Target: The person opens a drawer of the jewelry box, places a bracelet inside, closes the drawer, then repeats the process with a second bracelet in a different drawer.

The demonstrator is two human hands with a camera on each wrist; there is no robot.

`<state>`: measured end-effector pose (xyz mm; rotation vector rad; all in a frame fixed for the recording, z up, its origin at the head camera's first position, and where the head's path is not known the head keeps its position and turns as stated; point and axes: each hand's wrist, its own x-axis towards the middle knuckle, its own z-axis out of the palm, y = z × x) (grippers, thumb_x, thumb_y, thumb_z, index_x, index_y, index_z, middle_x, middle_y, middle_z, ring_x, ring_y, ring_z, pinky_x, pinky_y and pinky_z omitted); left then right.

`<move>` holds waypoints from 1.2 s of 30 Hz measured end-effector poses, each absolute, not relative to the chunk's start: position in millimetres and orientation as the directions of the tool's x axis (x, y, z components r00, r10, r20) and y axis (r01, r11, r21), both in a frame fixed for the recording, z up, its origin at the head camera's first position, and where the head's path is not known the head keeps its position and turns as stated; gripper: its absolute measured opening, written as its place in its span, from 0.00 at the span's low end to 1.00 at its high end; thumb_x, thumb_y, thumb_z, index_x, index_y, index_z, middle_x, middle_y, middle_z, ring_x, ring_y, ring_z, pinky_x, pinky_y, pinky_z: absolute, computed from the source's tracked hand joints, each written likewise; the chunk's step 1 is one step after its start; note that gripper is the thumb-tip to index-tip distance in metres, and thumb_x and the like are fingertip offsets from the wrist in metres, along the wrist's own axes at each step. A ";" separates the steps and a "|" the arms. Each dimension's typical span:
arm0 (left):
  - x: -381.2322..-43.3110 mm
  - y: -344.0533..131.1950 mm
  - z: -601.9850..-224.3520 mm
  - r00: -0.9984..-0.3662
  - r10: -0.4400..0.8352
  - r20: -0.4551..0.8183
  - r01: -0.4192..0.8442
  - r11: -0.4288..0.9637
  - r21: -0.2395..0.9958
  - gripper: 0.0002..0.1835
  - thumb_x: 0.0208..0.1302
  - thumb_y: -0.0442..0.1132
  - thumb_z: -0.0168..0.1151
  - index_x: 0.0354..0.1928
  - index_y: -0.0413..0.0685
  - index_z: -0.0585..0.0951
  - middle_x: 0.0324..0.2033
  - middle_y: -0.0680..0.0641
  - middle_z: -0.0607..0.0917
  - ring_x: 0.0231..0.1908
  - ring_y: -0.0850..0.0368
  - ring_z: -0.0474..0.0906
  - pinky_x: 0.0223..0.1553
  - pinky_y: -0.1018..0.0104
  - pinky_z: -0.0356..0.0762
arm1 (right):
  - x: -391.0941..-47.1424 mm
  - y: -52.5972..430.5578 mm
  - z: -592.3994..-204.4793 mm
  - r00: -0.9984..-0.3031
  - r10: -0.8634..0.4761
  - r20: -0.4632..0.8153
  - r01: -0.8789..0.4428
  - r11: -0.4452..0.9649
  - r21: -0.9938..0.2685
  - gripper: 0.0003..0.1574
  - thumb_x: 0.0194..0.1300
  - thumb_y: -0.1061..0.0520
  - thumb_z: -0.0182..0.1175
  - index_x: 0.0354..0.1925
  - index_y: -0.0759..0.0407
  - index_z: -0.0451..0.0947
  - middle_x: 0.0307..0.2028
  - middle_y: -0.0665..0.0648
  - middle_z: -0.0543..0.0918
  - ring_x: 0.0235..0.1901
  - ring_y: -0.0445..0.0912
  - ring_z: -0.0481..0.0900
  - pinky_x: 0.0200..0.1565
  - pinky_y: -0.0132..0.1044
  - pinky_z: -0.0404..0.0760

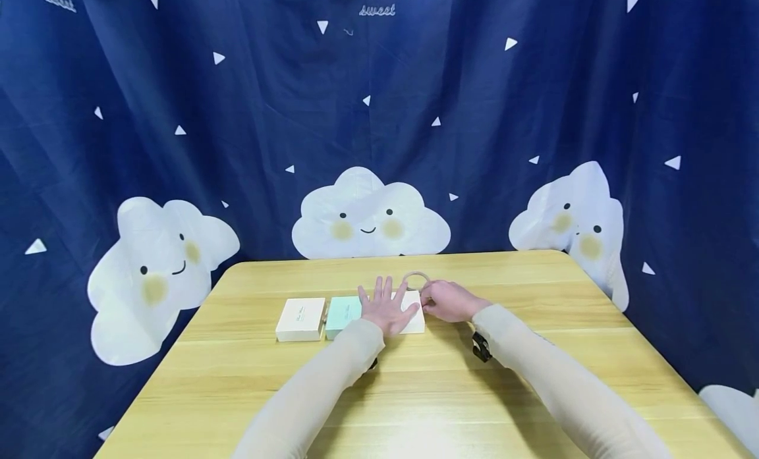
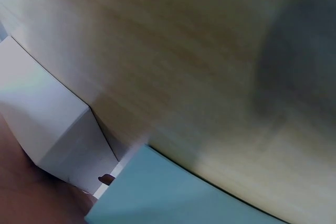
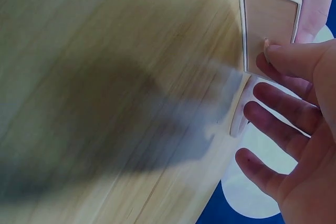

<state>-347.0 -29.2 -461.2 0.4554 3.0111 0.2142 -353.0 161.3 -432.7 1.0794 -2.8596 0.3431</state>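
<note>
My left hand (image 1: 388, 311) lies with fingers spread over a small white box (image 1: 414, 321), covering much of its top. At the box's right end my right hand (image 1: 452, 301) pinches a small pull tab between thumb and index finger. The right wrist view shows the tab (image 3: 266, 42) on the drawer front (image 3: 268, 24), set inside the white sleeve; the other fingers of that hand are loosely spread. Left of the white box sits a mint-green box (image 1: 342, 314), partly behind my left hand. A pale ring-shaped object (image 1: 417, 273) lies just behind the white box.
Another white box (image 1: 301, 317) with small lettering stands left of the mint one. All of them are on a light wooden table (image 1: 415, 393). Behind the far edge hangs a dark blue curtain (image 1: 255, 136) printed with white clouds.
</note>
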 end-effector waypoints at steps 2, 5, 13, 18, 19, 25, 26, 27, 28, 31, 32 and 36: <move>-347.7 -29.4 -462.0 -0.951 0.299 -0.080 0.285 0.947 0.149 0.39 0.72 0.72 0.27 0.81 0.68 0.48 0.81 0.45 0.45 0.80 0.45 0.35 0.72 0.27 0.30 | -354.5 161.5 -434.6 -0.749 -0.646 0.148 -0.663 0.728 -0.174 0.06 0.64 0.61 0.66 0.30 0.52 0.86 0.40 0.50 0.87 0.43 0.48 0.84 0.49 0.47 0.83; -349.9 -30.0 -463.3 -0.949 0.300 -0.094 0.285 0.948 0.142 0.40 0.72 0.73 0.25 0.81 0.69 0.46 0.81 0.46 0.44 0.80 0.45 0.32 0.72 0.27 0.29 | -357.1 161.6 -437.3 -0.745 -0.648 0.158 -0.667 0.728 -0.161 0.07 0.64 0.60 0.66 0.28 0.51 0.86 0.41 0.51 0.88 0.45 0.48 0.85 0.49 0.47 0.83; -352.9 -30.6 -468.6 -0.948 0.303 -0.095 0.287 0.946 0.154 0.41 0.71 0.74 0.25 0.81 0.70 0.46 0.81 0.46 0.43 0.80 0.44 0.31 0.71 0.26 0.28 | -360.2 162.0 -442.0 -0.745 -0.651 0.149 -0.667 0.733 -0.132 0.09 0.64 0.61 0.66 0.28 0.49 0.86 0.46 0.53 0.88 0.48 0.49 0.85 0.50 0.49 0.84; -346.6 -30.2 -460.6 -0.950 0.304 -0.079 0.290 0.945 0.152 0.40 0.73 0.72 0.27 0.81 0.67 0.48 0.81 0.45 0.46 0.80 0.44 0.34 0.72 0.26 0.30 | -356.0 162.6 -437.7 -0.753 -0.641 0.149 -0.657 0.743 -0.127 0.12 0.65 0.60 0.65 0.24 0.51 0.83 0.48 0.54 0.88 0.50 0.51 0.85 0.48 0.52 0.84; -344.2 -30.3 -457.5 -0.949 0.305 -0.076 0.292 0.945 0.147 0.39 0.73 0.71 0.27 0.81 0.67 0.48 0.81 0.44 0.46 0.80 0.43 0.35 0.72 0.27 0.31 | -355.1 162.8 -436.9 -0.755 -0.638 0.148 -0.655 0.745 -0.130 0.12 0.65 0.60 0.65 0.24 0.51 0.83 0.48 0.54 0.88 0.50 0.51 0.85 0.48 0.52 0.84; -343.4 -31.0 -456.9 -0.951 0.301 -0.068 0.288 0.946 0.149 0.39 0.73 0.72 0.27 0.81 0.67 0.49 0.81 0.45 0.48 0.80 0.44 0.36 0.72 0.27 0.32 | -352.3 164.0 -435.1 -0.758 -0.636 0.147 -0.652 0.748 -0.126 0.10 0.66 0.58 0.66 0.27 0.51 0.84 0.49 0.54 0.87 0.50 0.51 0.85 0.48 0.52 0.84; -344.9 -30.9 -458.8 -0.952 0.298 -0.073 0.285 0.947 0.149 0.39 0.72 0.72 0.27 0.81 0.68 0.48 0.81 0.45 0.47 0.80 0.45 0.35 0.72 0.27 0.31 | -351.8 164.3 -435.0 -0.758 -0.635 0.148 -0.651 0.748 -0.128 0.09 0.66 0.58 0.66 0.27 0.51 0.84 0.49 0.54 0.87 0.50 0.51 0.84 0.48 0.52 0.84; -344.8 -30.9 -459.0 -0.953 0.296 -0.070 0.283 0.947 0.152 0.39 0.72 0.72 0.27 0.81 0.67 0.49 0.81 0.45 0.48 0.80 0.44 0.36 0.72 0.27 0.32 | -351.2 164.7 -434.8 -0.759 -0.634 0.149 -0.651 0.748 -0.131 0.09 0.66 0.59 0.66 0.28 0.52 0.84 0.49 0.55 0.87 0.51 0.51 0.84 0.48 0.52 0.84; -345.7 -30.8 -459.7 -0.953 0.294 -0.072 0.281 0.948 0.152 0.39 0.72 0.72 0.28 0.81 0.68 0.49 0.81 0.45 0.48 0.80 0.45 0.36 0.72 0.27 0.32 | -350.8 165.2 -435.0 -0.757 -0.636 0.152 -0.653 0.746 -0.130 0.09 0.66 0.59 0.66 0.28 0.52 0.84 0.49 0.55 0.87 0.51 0.51 0.84 0.48 0.52 0.84; -347.7 -30.8 -461.5 -0.952 0.292 -0.086 0.279 0.950 0.143 0.40 0.72 0.72 0.27 0.81 0.68 0.47 0.81 0.46 0.46 0.80 0.45 0.34 0.72 0.27 0.30 | -348.3 166.5 -433.5 -0.754 -0.636 0.166 -0.656 0.741 -0.143 0.08 0.65 0.61 0.65 0.28 0.54 0.84 0.50 0.56 0.87 0.51 0.53 0.84 0.48 0.52 0.84; -348.1 -30.9 -462.0 -0.952 0.294 -0.084 0.280 0.949 0.146 0.40 0.72 0.73 0.27 0.81 0.68 0.47 0.81 0.46 0.46 0.80 0.45 0.34 0.72 0.27 0.30 | -347.8 167.0 -433.3 -0.754 -0.635 0.169 -0.656 0.740 -0.146 0.08 0.65 0.61 0.65 0.28 0.54 0.85 0.50 0.57 0.87 0.52 0.53 0.84 0.48 0.52 0.84; -350.3 -31.4 -463.9 -0.950 0.300 -0.089 0.286 0.947 0.146 0.41 0.71 0.74 0.25 0.81 0.70 0.46 0.81 0.46 0.45 0.80 0.45 0.32 0.71 0.26 0.29 | -346.7 168.9 -433.5 -0.764 -0.623 0.166 -0.645 0.746 -0.168 0.08 0.65 0.63 0.64 0.29 0.54 0.85 0.52 0.57 0.86 0.52 0.53 0.84 0.49 0.51 0.84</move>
